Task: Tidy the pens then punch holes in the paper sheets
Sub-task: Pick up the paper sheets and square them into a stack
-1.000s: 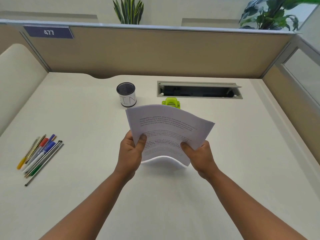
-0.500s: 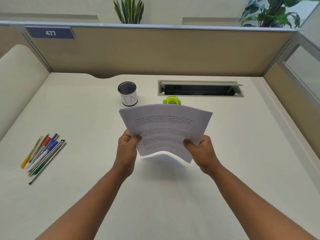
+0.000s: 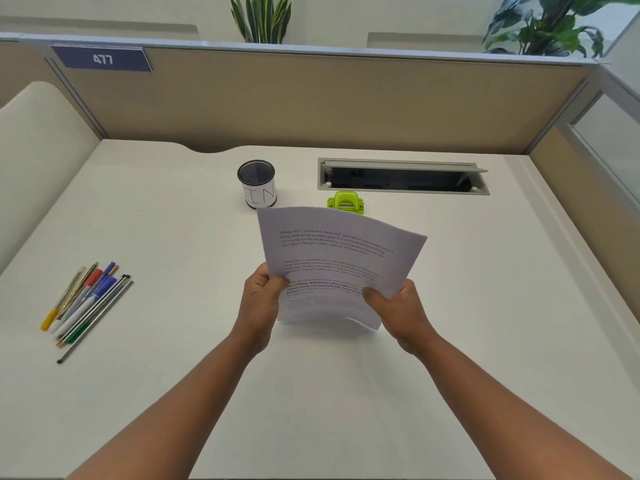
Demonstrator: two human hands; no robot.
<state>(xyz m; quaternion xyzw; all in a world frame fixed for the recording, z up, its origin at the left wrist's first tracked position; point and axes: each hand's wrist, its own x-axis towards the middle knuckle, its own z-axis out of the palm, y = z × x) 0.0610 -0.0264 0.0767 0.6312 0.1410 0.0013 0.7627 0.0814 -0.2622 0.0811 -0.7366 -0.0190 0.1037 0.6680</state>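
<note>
The paper sheets [image 3: 341, 268] are held up mid-frame, gripped by the left hand [image 3: 260, 301] and right hand [image 3: 398, 310], and have been tilted again. The pens [image 3: 85, 299] are left loose at lower left, untidied.

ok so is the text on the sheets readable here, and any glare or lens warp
Head view: print on the paper sheets is too small and soft to read; lighting is even, with no glare on the desk; the wide lens bows the partition and desk edges.
</note>
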